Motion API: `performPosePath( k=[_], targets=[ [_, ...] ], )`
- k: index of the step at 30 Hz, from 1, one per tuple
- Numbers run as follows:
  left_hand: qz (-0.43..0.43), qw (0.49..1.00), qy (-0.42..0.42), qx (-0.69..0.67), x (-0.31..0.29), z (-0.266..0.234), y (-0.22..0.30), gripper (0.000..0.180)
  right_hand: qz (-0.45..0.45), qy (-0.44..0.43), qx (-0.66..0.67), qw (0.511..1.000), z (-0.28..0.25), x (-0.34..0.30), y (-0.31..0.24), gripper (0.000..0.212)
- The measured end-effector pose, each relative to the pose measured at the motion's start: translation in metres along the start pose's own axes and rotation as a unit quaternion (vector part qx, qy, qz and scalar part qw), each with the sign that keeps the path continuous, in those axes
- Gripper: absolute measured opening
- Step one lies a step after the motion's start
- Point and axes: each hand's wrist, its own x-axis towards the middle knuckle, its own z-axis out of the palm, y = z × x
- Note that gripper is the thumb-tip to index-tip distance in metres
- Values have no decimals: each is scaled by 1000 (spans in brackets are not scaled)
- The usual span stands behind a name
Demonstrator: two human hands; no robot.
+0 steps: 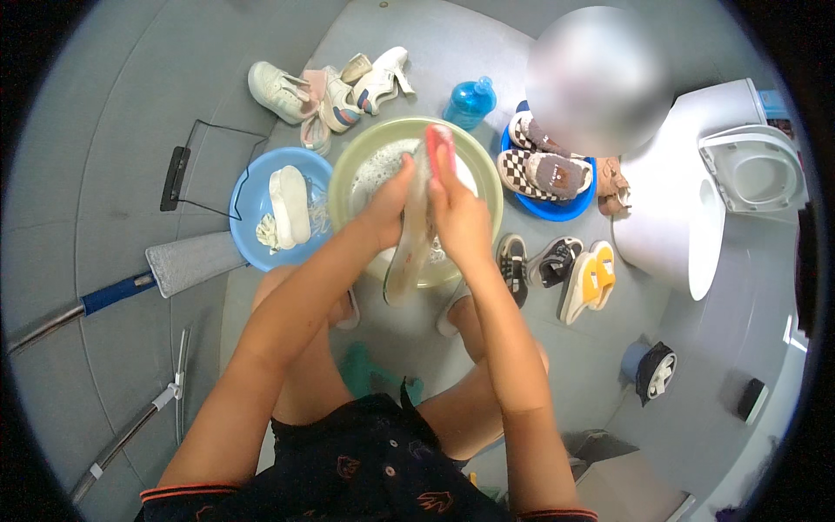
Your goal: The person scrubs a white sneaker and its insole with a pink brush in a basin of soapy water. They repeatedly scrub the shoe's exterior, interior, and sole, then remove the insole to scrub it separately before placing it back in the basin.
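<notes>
Above a pale green basin (493, 181) of soapy water, my left hand (391, 207) is closed around the upper part of a light-coloured shoe (405, 268). The shoe is tilted, sole edge showing, and somewhat blurred. My right hand (463, 222) grips a pink scrub brush (441, 143) against the shoe's upper end; the bristles are hidden. White suds (383, 170) float in the basin. To its left, a light blue basin (246, 187) holds a white insole (290, 209) and bunched pale shoelaces (266, 231).
White sneakers (283, 91) and a blue bottle (470, 104) lie beyond the basin. Right are a blue basin (557, 211) with checkered shoes (522, 174), black sneakers (513, 268), yellow slippers (590, 283) and a toilet (670, 191). A mop (193, 263) leans at left.
</notes>
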Motion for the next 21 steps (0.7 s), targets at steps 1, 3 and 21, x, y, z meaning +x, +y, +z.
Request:
performPosePath(
  k=[1,3,21],
  targets=[
    [-5,1000,5,1,-2,2,-2,61,-7,4,-6,1000,2,-2,2,49],
    [4,1000,-10,15,2,-4,3,62,-24,12,-13,1000,10,-13,7,50],
    [-12,999,16,41,-11,16,0,61,28,-2,15,999,-7,-5,12,51]
  ],
)
